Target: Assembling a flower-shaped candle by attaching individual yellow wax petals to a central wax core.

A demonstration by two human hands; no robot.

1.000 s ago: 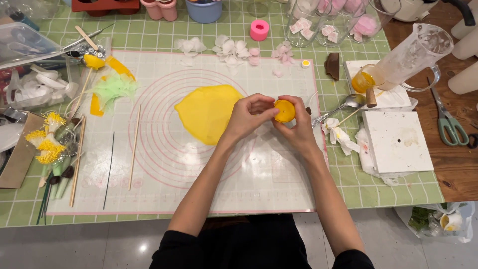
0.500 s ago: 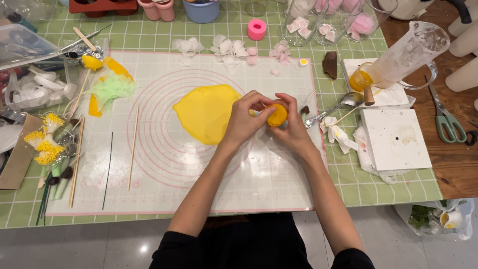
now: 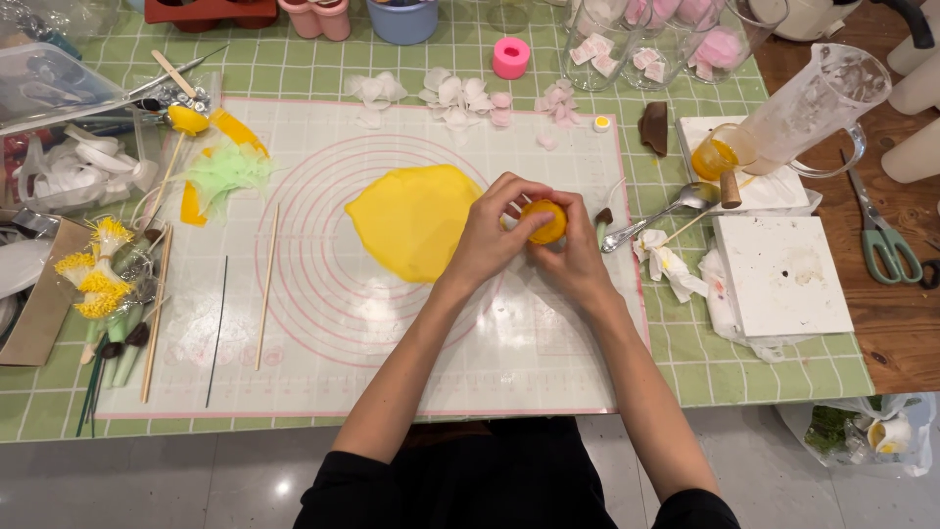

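White mat [image 3: 392, 372], yellow sheet [image 3: 416, 220] beside both hands' [image 3: 534, 240] fingers pinching yellow ball [image 3: 543, 221].

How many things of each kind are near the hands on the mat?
Round orange-yellow lump pinched by the left hand and right hand: 1
Flat yellow sheet: 1
Metal spoon: 1
Green-handled scissors: 1
Thin wooden skewer: 1
Total: 5

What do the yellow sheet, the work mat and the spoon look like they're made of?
Yellow sheet: probably soft clay or paste rolled thin; matte, uneven edge, lying flat.
Work mat: looks like silicone, translucent white, faint sheen, printed pink circles.
Spoon: metal, shiny and reflective.
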